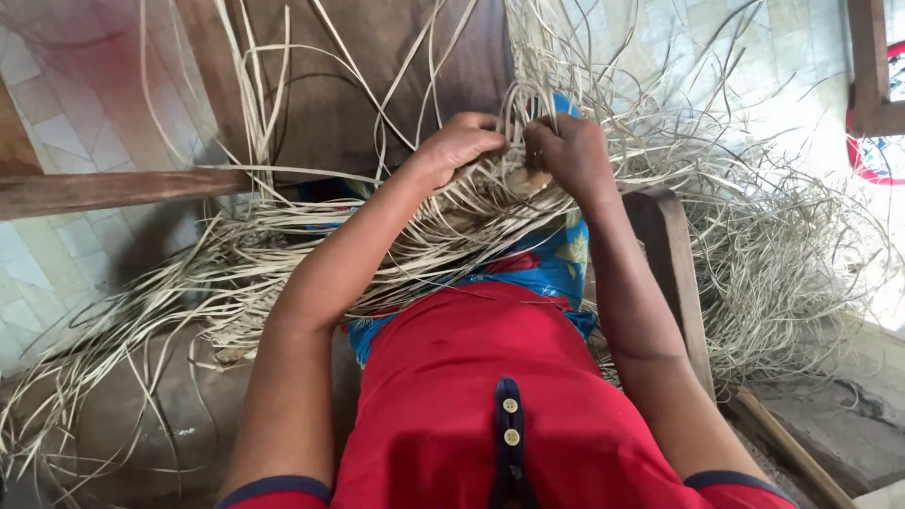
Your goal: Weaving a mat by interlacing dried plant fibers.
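Your left hand (459, 143) and right hand (568, 151) meet near the far middle of the scene, knuckles up, both buried in a mass of pale cane strips (490, 193) that lies across your lap. The left fingers curl down and close narrowly over a small bunch of strips just under the fingertips; the right fingers are bent inward and pinch strips at the spot where the two hands almost touch. Exactly how many strips each hand grips cannot be told, since the fingertips are hidden among them. From that gathered point the strips fan outward: long loose ends sweep left and near over the floor, others rise far and upward against a dark wooden board (358, 75), and a dense tangle spreads to the right. A blue patterned cloth (551, 264) shows beneath the strips, above your red shirt (452, 396). A wooden post (674, 273) stands just right of your right forearm, and a wooden rail (104, 188) runs along the left.
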